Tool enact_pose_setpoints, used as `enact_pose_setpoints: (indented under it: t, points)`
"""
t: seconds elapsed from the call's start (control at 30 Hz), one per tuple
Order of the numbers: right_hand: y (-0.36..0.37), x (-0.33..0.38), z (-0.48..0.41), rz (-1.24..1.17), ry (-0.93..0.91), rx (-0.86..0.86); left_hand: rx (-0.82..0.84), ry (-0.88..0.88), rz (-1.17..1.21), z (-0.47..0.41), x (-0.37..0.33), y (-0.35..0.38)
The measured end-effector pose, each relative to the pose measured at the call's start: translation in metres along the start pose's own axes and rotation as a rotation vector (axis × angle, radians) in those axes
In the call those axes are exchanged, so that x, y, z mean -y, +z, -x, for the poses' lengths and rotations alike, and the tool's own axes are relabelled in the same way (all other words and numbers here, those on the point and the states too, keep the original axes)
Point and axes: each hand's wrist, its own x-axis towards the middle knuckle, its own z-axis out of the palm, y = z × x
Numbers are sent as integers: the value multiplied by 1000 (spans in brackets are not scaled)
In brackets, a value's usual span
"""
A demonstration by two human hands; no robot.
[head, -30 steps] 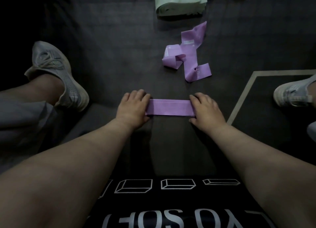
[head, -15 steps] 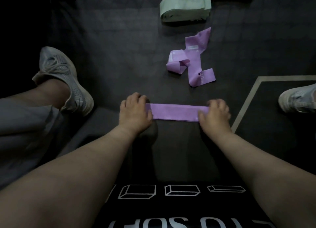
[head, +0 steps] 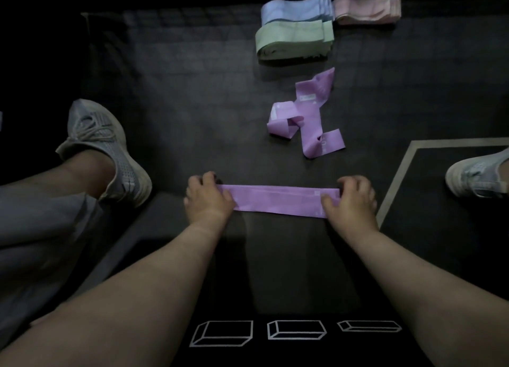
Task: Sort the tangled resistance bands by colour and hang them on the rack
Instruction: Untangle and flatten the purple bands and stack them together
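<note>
A flat purple resistance band [head: 278,200] lies stretched across the dark floor mat in front of me. My left hand [head: 208,198] pinches its left end and my right hand [head: 351,201] pinches its right end, thumbs on top. Beyond it lies a tangled heap of purple bands [head: 305,116]. Farther back sit three folded stacks: green bands [head: 293,40], blue bands [head: 296,8] and pink bands [head: 366,9]. No rack is in view.
My left shoe [head: 110,149] and leg rest on the floor at the left, my right shoe [head: 479,173] at the right edge. A pale line [head: 396,179] marks the mat at the right. The surroundings are dark.
My hands have drawn apart, mostly the right one moving rightwards, so the purple band between them is now longer and flatter. The view has tilted up, showing the blue and pink stacks.
</note>
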Motion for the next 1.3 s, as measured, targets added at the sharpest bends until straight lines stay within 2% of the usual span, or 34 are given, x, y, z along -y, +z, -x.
enact_pose_setpoints:
  t: [0.1, 0.17, 0.2, 0.33, 0.47, 0.57, 0.83, 0.9, 0.97, 1.0, 1.07, 1.13, 1.17, 1.23, 1.3]
  points:
    - [-5, -11, -5, 330, -451, 263, -7, 517, -294, 1, 8, -3]
    - [-6, -11, -8, 446, -535, 372, 78, 767, -432, 0, 11, -1]
    - [-5, -9, -10, 457, -511, 377, 115, 806, -476, -1, 11, 1]
    - [-2, -1, -12, 481, -488, 330, 134, 723, -524, -3, 3, 5]
    - [0, 5, -16, 450, -483, 298, 129, 740, -561, -6, 0, 2]
    - [5, 10, -16, 489, -535, 333, 157, 758, -548, -4, -3, 2]
    - [7, 16, -18, 464, -524, 354, 152, 776, -557, -6, -11, 8]
    - [6, 14, -16, 424, -507, 370, 175, 726, -511, -4, -9, 5]
    - [7, 10, -11, 323, -427, 311, 119, 586, -410, -2, -6, 0]
    - [9, 8, -8, 242, -331, 233, 60, 475, -337, -1, -5, -2]
    - [12, 8, -5, 40, 13, 73, -14, 178, -153, -1, -4, -3]
    - [16, 11, -10, -174, 407, 50, 28, -136, 66, -4, -4, -4]
    - [19, 11, -13, -249, 547, 69, 63, -254, 166, -6, -2, -2]
    - [22, 11, -18, -342, 668, 103, 106, -369, 299, -11, 2, 3]
    - [28, 7, -21, -376, 668, 115, 122, -383, 355, -12, 2, 5]
